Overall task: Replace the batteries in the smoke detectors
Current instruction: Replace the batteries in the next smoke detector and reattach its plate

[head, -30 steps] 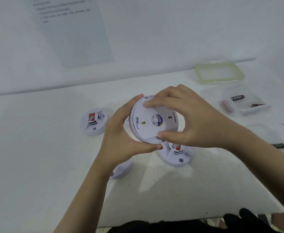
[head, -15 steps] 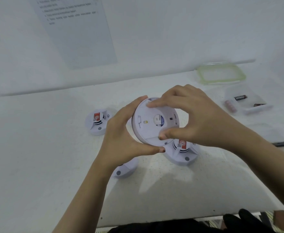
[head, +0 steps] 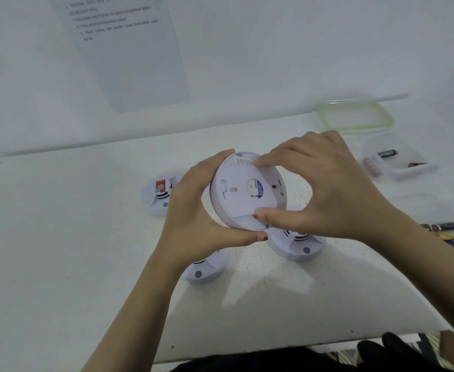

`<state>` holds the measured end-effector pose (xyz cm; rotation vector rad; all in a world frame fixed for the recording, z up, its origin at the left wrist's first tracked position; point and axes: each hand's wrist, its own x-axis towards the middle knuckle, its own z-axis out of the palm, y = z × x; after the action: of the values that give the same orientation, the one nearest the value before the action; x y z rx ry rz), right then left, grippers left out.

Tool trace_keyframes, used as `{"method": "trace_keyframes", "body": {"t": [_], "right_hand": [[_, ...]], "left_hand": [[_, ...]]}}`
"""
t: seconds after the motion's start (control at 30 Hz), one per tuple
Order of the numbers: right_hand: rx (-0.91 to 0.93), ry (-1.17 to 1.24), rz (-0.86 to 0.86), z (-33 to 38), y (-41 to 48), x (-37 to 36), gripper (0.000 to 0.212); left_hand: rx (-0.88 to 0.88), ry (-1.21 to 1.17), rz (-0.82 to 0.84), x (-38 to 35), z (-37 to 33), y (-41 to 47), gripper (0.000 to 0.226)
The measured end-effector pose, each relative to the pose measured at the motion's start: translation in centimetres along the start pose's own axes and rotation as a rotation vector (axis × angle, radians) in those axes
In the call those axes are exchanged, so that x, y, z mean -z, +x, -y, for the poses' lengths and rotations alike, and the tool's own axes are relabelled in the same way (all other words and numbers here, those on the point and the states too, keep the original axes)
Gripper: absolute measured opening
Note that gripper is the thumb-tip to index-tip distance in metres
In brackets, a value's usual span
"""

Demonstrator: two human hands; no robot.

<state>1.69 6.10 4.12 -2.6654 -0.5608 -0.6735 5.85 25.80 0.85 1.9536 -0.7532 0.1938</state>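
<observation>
I hold a round white smoke detector (head: 243,200) above the table, its flat back turned toward me. My left hand (head: 193,216) cups its left rim. My right hand (head: 317,189) pinches it from the right, fingers on the top edge and thumb on the bottom of the back cover. Three more white detectors rest on the table: one at the left (head: 157,196) with a red label, one under my left wrist (head: 204,271), one below my right hand (head: 298,245). Loose batteries (head: 446,229) lie at the right edge.
A clear plastic box (head: 408,167) holding batteries stands at the back right, its green-rimmed lid (head: 354,118) behind it. A printed sheet (head: 124,44) hangs on the white wall. The table's front edge (head: 274,347) runs just above my lap.
The held detector has shifted slightly and my right fingers have moved along its top edge. The view has tilted a little; the detectors on the table stay where they were.
</observation>
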Motion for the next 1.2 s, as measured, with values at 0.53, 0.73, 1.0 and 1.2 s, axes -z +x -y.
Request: {"method": "trace_keyframes", "body": {"t": [0.53, 0.73, 1.0, 1.2], "right_hand": [[-0.245, 0.465, 0.031, 1.2, -0.4, -1.3, 0.073], [-0.475, 0.791, -0.011, 1.4, 0.0, -1.6, 0.084], [-0.487, 1.869, 0.048, 0.4, -0.7, -2.5, 0.078], [-0.633, 1.933, -0.046, 0.3, -1.5, -2.8, 0.064]], "left_hand": [[-0.137, 0.226, -0.102, -0.9, -0.4, 0.8, 0.088], [-0.091, 0.083, -0.04, -1.9, -0.6, 0.7, 0.109], [-0.016, -0.101, 0.047, -2.2, 0.2, 0.4, 0.098], [-0.067, -0.186, 0.011, -1.7, -0.4, 0.8, 0.081]]}}
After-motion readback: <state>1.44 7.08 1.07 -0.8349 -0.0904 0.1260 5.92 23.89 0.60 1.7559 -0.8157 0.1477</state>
